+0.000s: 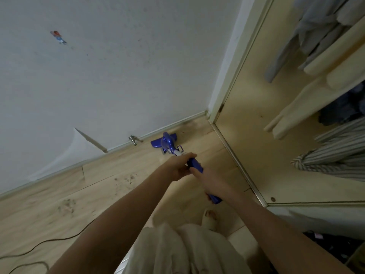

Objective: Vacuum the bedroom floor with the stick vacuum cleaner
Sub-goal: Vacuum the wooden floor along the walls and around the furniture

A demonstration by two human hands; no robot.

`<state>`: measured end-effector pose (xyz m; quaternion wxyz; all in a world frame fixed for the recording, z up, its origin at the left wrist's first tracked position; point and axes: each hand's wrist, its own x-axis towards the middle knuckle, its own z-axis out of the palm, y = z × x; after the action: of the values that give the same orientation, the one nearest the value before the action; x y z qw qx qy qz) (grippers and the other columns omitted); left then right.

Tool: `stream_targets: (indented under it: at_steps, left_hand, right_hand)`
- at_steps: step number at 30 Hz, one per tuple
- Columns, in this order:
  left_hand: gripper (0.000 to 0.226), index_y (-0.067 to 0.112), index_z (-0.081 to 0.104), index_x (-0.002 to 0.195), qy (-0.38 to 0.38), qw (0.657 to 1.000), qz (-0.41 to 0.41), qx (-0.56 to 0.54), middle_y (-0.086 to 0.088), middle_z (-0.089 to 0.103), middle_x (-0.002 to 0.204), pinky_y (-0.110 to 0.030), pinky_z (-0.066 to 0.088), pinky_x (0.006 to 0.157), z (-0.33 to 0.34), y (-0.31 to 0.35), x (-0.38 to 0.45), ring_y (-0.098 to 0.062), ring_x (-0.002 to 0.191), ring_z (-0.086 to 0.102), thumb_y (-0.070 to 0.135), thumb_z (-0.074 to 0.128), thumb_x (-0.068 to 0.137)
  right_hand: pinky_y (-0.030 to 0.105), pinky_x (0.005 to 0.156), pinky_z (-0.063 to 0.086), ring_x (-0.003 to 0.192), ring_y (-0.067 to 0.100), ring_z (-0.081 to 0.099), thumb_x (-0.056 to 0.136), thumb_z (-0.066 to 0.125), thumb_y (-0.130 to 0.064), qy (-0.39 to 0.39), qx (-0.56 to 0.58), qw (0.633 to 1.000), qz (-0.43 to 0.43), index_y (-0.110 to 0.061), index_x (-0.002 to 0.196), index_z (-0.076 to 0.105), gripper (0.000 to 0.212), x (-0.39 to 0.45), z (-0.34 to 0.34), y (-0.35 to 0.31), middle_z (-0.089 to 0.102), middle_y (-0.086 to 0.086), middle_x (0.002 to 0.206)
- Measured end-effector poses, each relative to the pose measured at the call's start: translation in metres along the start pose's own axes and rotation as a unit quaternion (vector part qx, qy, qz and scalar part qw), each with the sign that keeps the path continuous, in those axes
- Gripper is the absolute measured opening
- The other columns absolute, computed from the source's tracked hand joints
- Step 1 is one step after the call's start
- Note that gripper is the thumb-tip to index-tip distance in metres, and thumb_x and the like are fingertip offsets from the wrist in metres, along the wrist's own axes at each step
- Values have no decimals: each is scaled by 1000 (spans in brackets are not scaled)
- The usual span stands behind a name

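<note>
Gripping vacuum (172, 144) handle w/ left hand (180, 167) & right hand (209, 181).

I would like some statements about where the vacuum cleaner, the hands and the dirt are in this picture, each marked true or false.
1. Both hands grip the blue stick vacuum. True: the left hand holds it further down the handle, the right hand nearer the body.
2. The vacuum head is lifted off the floor. False: it rests on the wooden floor, close to the baseboard.
3. Dark specks of dirt lie on the floor to the left of the arms. True.
4. The wardrobe on the right is shut. False: it is open, and clothes hang inside.
5. A cable lies on the floor at lower left. True.
</note>
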<state>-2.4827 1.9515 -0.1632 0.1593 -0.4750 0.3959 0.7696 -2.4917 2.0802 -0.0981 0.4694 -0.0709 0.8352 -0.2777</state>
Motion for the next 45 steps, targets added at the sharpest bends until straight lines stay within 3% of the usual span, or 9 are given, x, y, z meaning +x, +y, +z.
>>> stream_targets:
  at_steps: [3, 5, 10, 16, 22, 29, 36, 40, 45]
  left_hand:
    - [15, 7, 50, 89, 6, 999, 31, -35, -17, 64, 88, -28, 57, 62, -4, 13, 3, -22, 76, 65, 13, 65, 90]
    - [17, 5, 49, 89, 19, 996, 48, -77, -18, 61, 91, -28, 57, 56, 1, 21, 7, -23, 78, 64, 12, 65, 90]
    - [20, 4, 53, 95, 15, 993, 66, -100, -17, 62, 92, -30, 57, 68, 28, 41, 19, -25, 82, 65, 16, 68, 88]
    - [51, -1, 47, 128, 68, 986, 83, -131, -15, 61, 91, -25, 54, 51, 53, 60, 32, -21, 70, 66, 13, 71, 85]
    - [60, 3, 46, 130, 77, 986, 78, -123, -14, 58, 101, -27, 54, 55, 51, 61, 32, -21, 77, 62, 24, 74, 81]
    - [60, 0, 41, 133, 58, 988, 74, -124, -14, 58, 100, -29, 55, 54, 72, 64, 31, -23, 75, 64, 18, 71, 85]
    - [46, 4, 41, 121, 43, 991, 39, -121, -22, 58, 119, -37, 54, 75, 83, 53, 28, -31, 100, 64, 14, 69, 86]
    - [42, 0, 44, 121, 47, 991, 23, -127, -21, 61, 105, -36, 54, 74, 97, 42, 24, -29, 90, 64, 10, 67, 86]
    - [19, 3, 49, 88, 45, 997, 31, -60, -16, 59, 93, -37, 56, 81, 136, 31, 14, -28, 91, 63, 13, 65, 89]
  right_hand:
    - [31, 57, 48, 60, 16, 54, 99, 42, -48, 6, -28, 999, -34, -12, 103, 50, 37, 20, -4, -13, 54, 4, 79]
    - [29, 52, 49, 58, 17, 55, 99, 42, -47, -2, -33, 999, -40, -13, 101, 49, 35, 30, -13, -21, 55, 5, 80]
    - [25, 42, 44, 52, 16, 54, 101, 40, -44, -34, -41, 997, -46, -11, 103, 48, 35, 48, -60, -32, 55, 6, 72]
    - [26, 43, 45, 50, 17, 55, 101, 40, -45, -55, -58, 996, -49, -9, 104, 48, 37, 60, -93, -43, 56, 7, 70]
    - [25, 45, 47, 52, 16, 57, 101, 40, -44, -71, -61, 993, -68, -7, 107, 50, 38, 64, -94, -46, 58, 6, 74]
    - [27, 50, 47, 55, 16, 56, 101, 40, -45, -49, -85, 993, -61, -6, 111, 50, 41, 61, -114, -37, 57, 7, 74]
    - [28, 47, 46, 58, 18, 54, 102, 38, -44, -50, -88, 994, -45, -9, 111, 47, 37, 51, -118, -18, 56, 9, 77]
    - [28, 45, 43, 57, 18, 54, 101, 37, -47, -31, -122, 991, -34, -15, 106, 45, 33, 41, -121, -2, 55, 7, 76]
    - [22, 41, 41, 49, 12, 51, 100, 40, -47, -2, -126, 991, -40, -14, 98, 49, 35, 10, -155, 16, 55, 4, 68]
